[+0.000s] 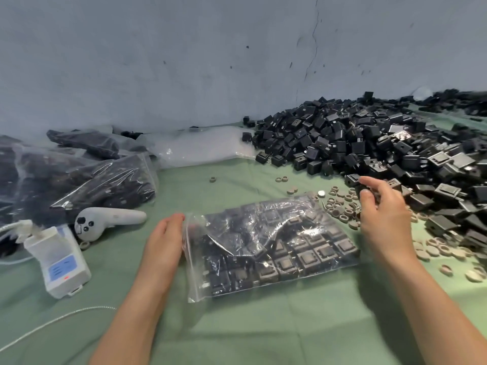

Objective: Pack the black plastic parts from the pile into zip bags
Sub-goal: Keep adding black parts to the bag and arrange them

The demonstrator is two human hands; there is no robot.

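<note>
While the zip bag (271, 246) lies flat on the green-covered surface (237, 325) in front of the person, packed with rows of black parts, both hands sit at its ends. The left hand (164, 241) stands on its edge with the fingers straight and together, touching the bag's open zip end. The right hand (382, 214) is past the bag's far right corner, at the foot of the pile (369, 143), its thumb and curled fingers pinching one black plastic part (358, 189).

The pile is large and loose, spreading along the right side up to the grey-blue wall (184, 61). Small grey rings (342, 206) are scattered between the pile and the bag, and more of them lie to the right of the forearm.

To the left, filled bags (105, 185) of dark parts are heaped together; behind them, against the wall, lies a stack of empty clear bags (197, 146). Nearer the person on that side are a white handheld controller (105, 219), a white box-shaped device (60, 262) with a blue label, and a white cable (52, 322) running across the cloth.
</note>
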